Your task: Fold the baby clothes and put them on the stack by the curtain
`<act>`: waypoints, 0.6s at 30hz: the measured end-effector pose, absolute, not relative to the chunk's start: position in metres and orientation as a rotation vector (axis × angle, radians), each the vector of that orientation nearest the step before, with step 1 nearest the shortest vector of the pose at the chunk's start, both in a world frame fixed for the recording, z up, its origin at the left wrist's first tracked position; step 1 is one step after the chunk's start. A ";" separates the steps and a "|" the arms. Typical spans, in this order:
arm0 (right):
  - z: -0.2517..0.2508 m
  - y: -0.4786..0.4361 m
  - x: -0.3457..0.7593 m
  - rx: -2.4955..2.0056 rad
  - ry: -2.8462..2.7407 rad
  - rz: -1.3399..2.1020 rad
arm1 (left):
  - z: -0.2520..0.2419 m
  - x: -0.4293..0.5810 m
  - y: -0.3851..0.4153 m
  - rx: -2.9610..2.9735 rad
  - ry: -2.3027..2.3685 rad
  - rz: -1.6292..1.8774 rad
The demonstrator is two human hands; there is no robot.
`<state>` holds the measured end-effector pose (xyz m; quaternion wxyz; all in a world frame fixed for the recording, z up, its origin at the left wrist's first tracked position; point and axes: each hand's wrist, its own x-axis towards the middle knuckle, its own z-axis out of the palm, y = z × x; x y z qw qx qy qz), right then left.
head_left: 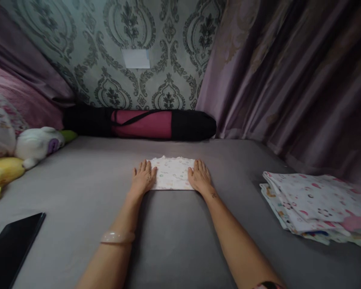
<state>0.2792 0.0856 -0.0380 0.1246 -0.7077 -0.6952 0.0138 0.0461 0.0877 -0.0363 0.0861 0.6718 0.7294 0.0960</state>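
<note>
A small white patterned cloth, folded into a flat rectangle with a ruffled far edge, lies on the grey surface in front of me. My left hand lies flat with fingers spread over the cloth's left end, its thumb pointing inward. Over the right end rests my right hand, palm down, fingers stretched forward. Neither hand grips anything. The cloth's two side edges are partly hidden under my hands.
Folded patterned cloths are stacked at the right. A black tablet lies at the near left, below plush toys. Along the wall sits a long black and pink bag, beside purple curtains.
</note>
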 end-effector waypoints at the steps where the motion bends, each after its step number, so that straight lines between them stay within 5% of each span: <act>1: -0.038 0.086 0.279 -2.062 -2.026 0.040 | -0.038 0.046 0.088 2.010 2.181 0.297; 18: -0.035 0.085 0.280 -2.071 -2.023 0.094 | -0.041 0.040 0.094 1.957 2.129 0.329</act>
